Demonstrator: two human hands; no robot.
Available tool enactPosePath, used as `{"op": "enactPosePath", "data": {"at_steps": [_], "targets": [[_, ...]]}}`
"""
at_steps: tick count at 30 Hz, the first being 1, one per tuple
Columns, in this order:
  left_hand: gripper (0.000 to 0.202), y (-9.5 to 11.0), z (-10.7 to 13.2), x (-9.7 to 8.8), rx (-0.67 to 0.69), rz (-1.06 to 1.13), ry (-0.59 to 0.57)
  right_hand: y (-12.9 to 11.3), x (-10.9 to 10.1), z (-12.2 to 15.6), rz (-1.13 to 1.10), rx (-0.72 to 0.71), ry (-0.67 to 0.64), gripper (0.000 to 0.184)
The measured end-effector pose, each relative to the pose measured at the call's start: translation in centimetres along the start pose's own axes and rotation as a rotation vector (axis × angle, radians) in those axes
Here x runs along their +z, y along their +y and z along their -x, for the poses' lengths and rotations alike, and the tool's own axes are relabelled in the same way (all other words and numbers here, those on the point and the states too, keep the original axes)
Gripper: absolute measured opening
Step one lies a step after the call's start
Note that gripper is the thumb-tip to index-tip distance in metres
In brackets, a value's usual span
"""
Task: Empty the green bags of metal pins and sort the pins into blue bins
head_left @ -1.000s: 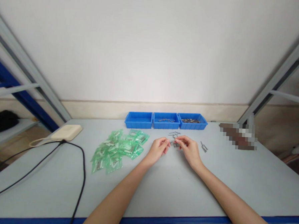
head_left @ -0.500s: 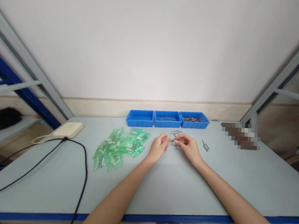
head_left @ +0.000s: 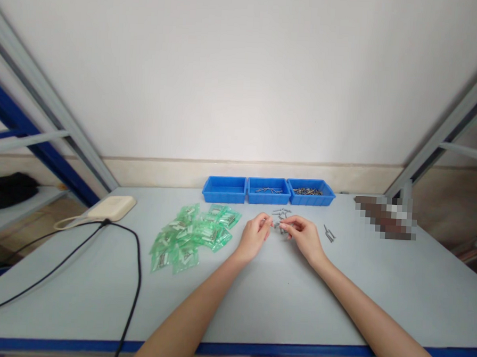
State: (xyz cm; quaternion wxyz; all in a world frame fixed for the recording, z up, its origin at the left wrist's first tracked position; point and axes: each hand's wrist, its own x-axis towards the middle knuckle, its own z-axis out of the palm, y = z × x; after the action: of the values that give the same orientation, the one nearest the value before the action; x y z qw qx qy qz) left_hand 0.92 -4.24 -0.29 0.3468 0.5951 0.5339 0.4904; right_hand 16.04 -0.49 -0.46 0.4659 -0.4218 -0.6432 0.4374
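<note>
Left hand point(head_left: 254, 237) and right hand point(head_left: 304, 238) meet at centre frame, apart but with fingertips nearly closing over a short metal pin point(head_left: 278, 224) (too small on my feed for me to tell whether either hand really grips it). Just above the fingertips, a loose scatter of metal pins point(head_left: 280, 212) lies on the pale grey workbench point(head_left: 255, 307). To the right of the right hand, a pair of pins point(head_left: 329, 234) sits apart from the rest.

Along the far edge of the bench, upper centre, three blue plastic trays point(head_left: 268, 198) stand side by side. I can see a few pins in the middle one and a denser, darker heap in the right one.

Beside the left hand, a pile of green plastic bags point(head_left: 191, 237) spreads across the bench, with small metal parts visible inside. At left, a cream pad point(head_left: 111, 207) trails a black cable point(head_left: 137, 280) off the lower left of the frame. At upper right, a pixelated object point(head_left: 386, 218) stays unreadable to me.
</note>
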Motion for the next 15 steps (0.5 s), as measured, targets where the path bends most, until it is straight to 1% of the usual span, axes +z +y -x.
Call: {"op": "enactPosePath", "data": {"at_steps": [3, 5, 10, 15], "targets": [[0.028, 0.37, 0.19, -0.14, 0.015, -0.021, -0.009, 0.09, 0.06, -0.02, 0.018, -0.016, 0.021, 0.025], [0.028, 0.50, 0.24, -0.17, 0.020, 0.001, -0.021, 0.07, 0.06, -0.02, 0.008, -0.010, 0.025, 0.027], [0.037, 0.62, 0.21, -0.13, 0.004, 0.073, -0.039, -0.15, -0.07, 0.03, -0.043, 0.002, 0.017, 0.032], [0.040, 0.53, 0.21, -0.07, -0.006, 0.092, -0.072, 0.02, -0.20, -0.11, -0.066, 0.015, 0.009, 0.030]]}}
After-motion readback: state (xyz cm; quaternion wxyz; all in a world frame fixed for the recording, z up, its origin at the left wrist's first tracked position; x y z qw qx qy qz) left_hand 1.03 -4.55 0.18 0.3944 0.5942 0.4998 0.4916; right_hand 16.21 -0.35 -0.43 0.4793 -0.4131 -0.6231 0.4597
